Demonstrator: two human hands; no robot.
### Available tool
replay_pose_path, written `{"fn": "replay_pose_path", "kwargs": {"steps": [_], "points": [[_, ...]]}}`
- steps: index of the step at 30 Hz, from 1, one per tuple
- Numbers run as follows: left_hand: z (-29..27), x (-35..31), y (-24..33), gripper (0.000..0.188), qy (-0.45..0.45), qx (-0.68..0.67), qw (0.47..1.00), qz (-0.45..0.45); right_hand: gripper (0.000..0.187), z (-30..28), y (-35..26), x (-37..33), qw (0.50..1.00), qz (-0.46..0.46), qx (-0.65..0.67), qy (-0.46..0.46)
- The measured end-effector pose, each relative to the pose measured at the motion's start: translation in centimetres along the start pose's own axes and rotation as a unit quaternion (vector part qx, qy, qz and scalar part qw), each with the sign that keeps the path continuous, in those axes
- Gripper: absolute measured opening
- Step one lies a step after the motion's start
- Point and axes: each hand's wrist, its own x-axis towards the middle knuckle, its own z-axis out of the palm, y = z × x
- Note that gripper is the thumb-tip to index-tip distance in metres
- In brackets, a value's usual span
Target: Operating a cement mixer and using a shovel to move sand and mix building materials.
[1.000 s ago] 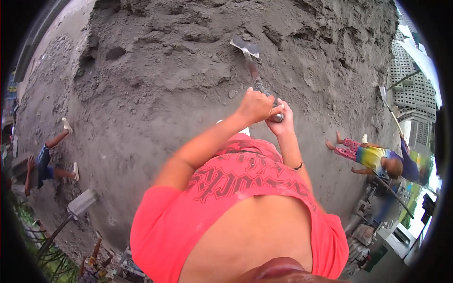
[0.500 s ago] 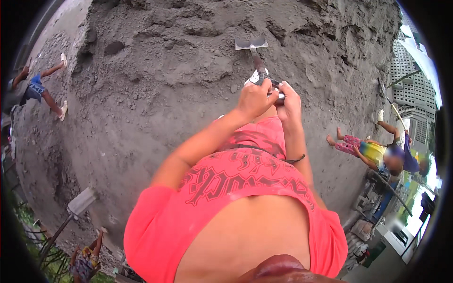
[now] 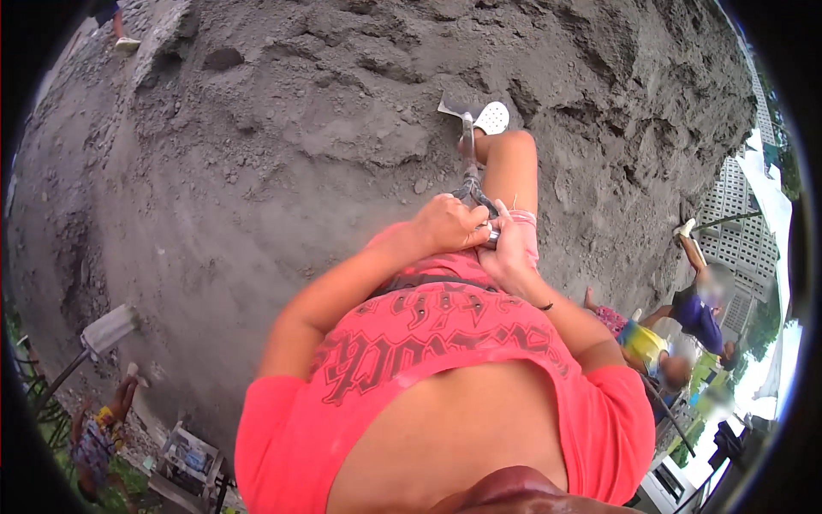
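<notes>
A shovel (image 3: pixel 469 154) stands in front of me, its metal blade against the grey sandy soil and its forked handle toward my body. My left hand (image 3: pixel 448 224) is closed on one side of the handle's end grip. On the other side, my right hand (image 3: pixel 512 246) is closed round the same grip, with a dark band on that wrist. My bent leg reaches forward, and its white clog (image 3: pixel 492 117) is at the blade's right side, partly over it. Whether the foot presses on the blade cannot be made out.
A rough soil bank (image 3: pixel 599 103) rises ahead and to the right. Two people (image 3: pixel 698 313) are at the right, near a perforated block wall (image 3: pixel 732 248). Another person (image 3: pixel 96 437) is at the lower left, near a pale block on a pole (image 3: pixel 110 330). A leg shows at the upper left.
My leg has lifted forward, bringing the white clog to the blade. Both hands have moved lower in the picture with the shovel handle, closer to my body. The view has shifted.
</notes>
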Motion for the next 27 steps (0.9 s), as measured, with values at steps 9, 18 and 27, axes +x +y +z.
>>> {"fn": "replay_pose_path", "kwargs": {"steps": [9,18,27], "points": [[-4.0,6.5,-4.8,0.023,0.006,-0.017,1.000,-0.003,0.059,7.8,-7.1,0.7,0.991,0.048,-0.122,-0.015],[-0.8,23.0,-6.0,0.045,0.155,0.020,0.987,-0.047,0.011,9.0,-23.4,9.3,0.990,-0.086,-0.105,-0.026],[12.0,12.8,3.2,0.048,-0.068,-0.123,0.989,-0.037,0.031,-8.6,-13.1,5.8,0.978,-0.188,-0.030,0.089]]}}
